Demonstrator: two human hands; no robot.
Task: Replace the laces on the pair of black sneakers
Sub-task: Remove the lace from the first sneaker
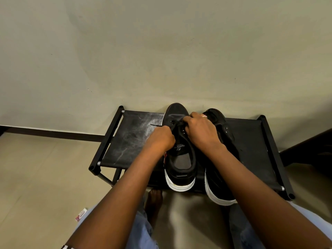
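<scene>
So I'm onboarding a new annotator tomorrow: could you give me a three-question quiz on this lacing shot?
1. True or false: both hands work on the left sneaker.
2. What do the sneakers stand on? A) floor B) black shoe rack C) chair
3. Fill in: a loose black lace end pokes out beside the ___ hand.

Key: 1 true: left hand and right hand both have a grip at its eyelets. 2 B, the shoe rack. 3 left.
</scene>
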